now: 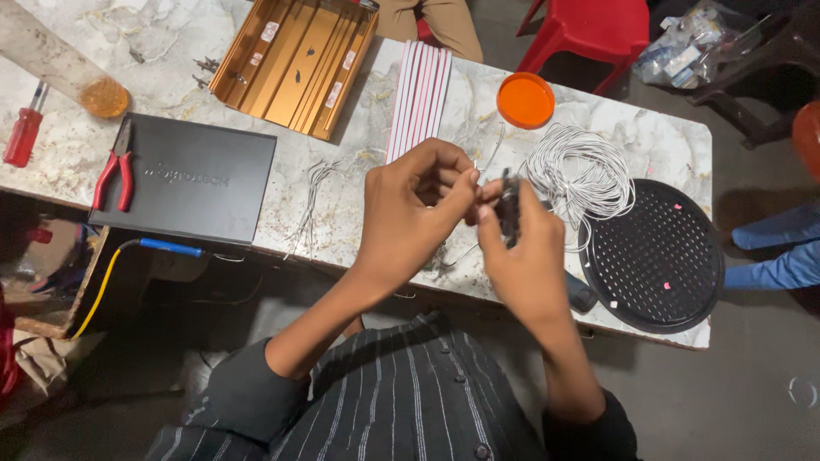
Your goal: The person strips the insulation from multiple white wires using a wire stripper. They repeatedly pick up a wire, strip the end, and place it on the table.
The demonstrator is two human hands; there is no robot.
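Wire work seems somewhere in the middle here. Left hand [410,209] is pinching the end of a thin white wire [483,175] between thumb and fingertips, and right hand [525,256] is closed around a dark hand tool [510,209], jaws up by that wire end, probably a stripper or cutter but I can't tell which. Both sit mid-frame, above the counter's near edge. A small bunch of short cut wire pieces [314,183] lies left of the hands, so I'd guess some are done, while the big white wire coil [581,171] to the right looks mostly untouched, so plenty left.

Counter [68,154] is marbled stone, pretty cluttered: black flat box [192,179], red pliers [115,175], red screwdriver [24,132] far left, gold metal tray [295,60] up top, orange lid [525,100], round black perforated grille [653,256] on the right. Room is dim, with a red plastic chair [589,30] behind.
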